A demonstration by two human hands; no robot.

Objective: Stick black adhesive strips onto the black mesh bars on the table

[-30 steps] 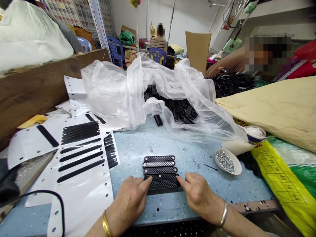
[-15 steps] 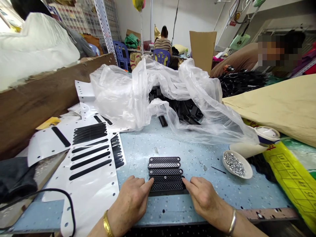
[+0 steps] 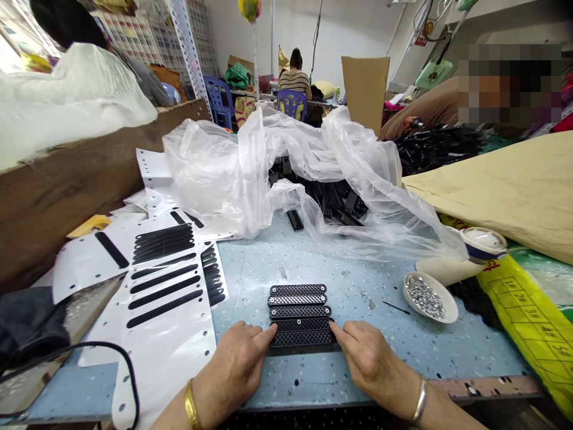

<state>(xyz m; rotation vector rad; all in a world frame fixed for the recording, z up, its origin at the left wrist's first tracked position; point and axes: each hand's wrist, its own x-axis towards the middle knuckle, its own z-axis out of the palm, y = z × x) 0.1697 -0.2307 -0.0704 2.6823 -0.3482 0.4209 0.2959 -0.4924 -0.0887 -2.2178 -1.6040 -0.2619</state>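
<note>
Several black textured plastic strips [image 3: 299,315] lie side by side in a row on the speckled blue table [image 3: 380,346]. My left hand [image 3: 235,370] presses its fingertips against the left ends of the nearest strips. My right hand [image 3: 364,358] presses against their right ends. Both hands squeeze the row between them, fingers loosely curled. A gold bangle sits on my left wrist and a silver one on my right.
White sheets with black strip-shaped stickers [image 3: 161,280] lie to the left. A clear plastic bag [image 3: 277,167] holding more black parts lies behind. A small bowl of silver bits [image 3: 430,297] stands at right. Another person leans over the table at far right; one sits in the background.
The view has shifted slightly; my hands stay against the ends of the strips with almost no movement.
</note>
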